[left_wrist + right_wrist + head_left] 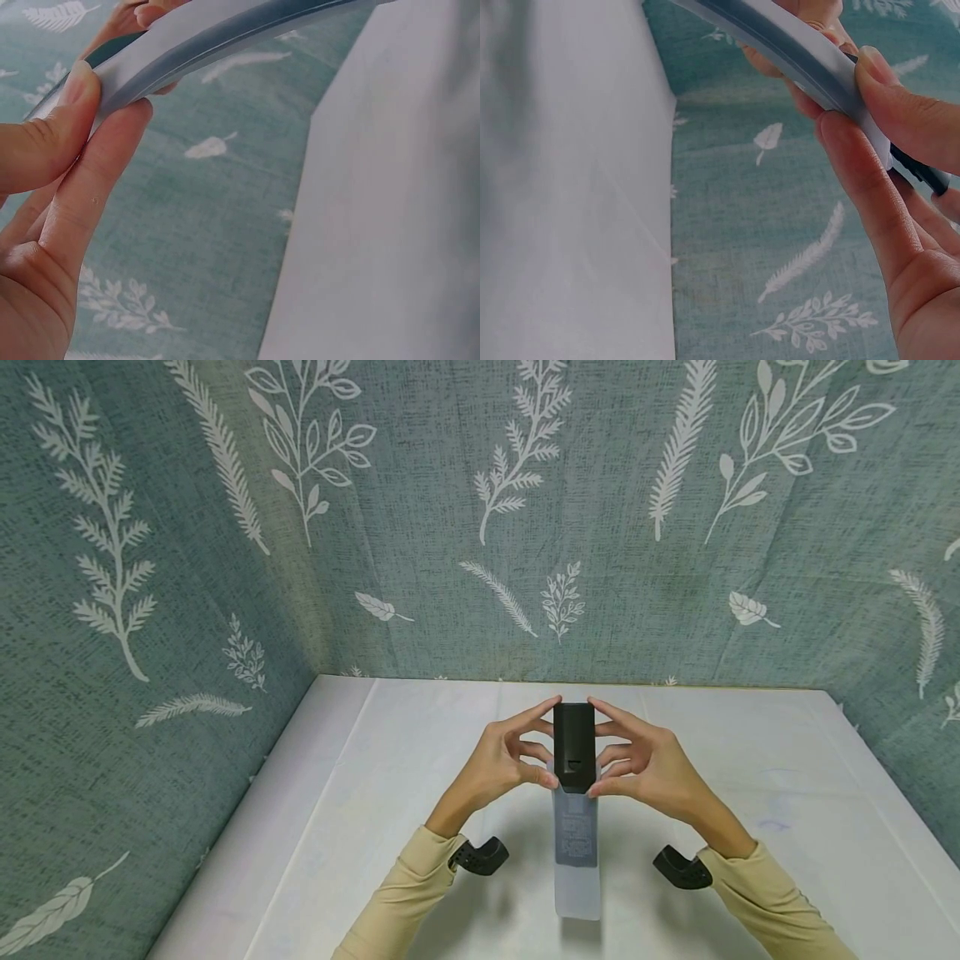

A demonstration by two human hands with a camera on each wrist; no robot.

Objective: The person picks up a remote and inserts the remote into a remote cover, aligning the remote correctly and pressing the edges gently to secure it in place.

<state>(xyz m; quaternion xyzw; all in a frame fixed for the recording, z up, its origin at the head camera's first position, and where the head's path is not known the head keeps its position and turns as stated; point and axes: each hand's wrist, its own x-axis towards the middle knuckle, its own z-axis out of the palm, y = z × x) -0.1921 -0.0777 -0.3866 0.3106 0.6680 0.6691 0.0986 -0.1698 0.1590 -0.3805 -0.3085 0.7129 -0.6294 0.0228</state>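
Observation:
A black remote control (575, 739), its back with a small cover notch showing, is partly inside a long translucent sleeve (577, 893). Printed text on its covered part shows through. My left hand (495, 764) grips from the left, thumb at the sleeve's mouth and index fingertip by the remote's top corner. From the right, my right hand (652, 764) mirrors this hold. Side-on in the left wrist view, the sleeve (225, 41) bows between thumb and finger. The right wrist view shows the sleeve (780, 56) pinched likewise, the dark remote (922, 171) jutting past it.
Under both hands lies a white tabletop (420, 743), on which the sleeve casts a shadow. Green leaf-patterned fabric (420, 527) walls the back and both sides. Black camera mounts (480, 857) sit at the sleeved wrists.

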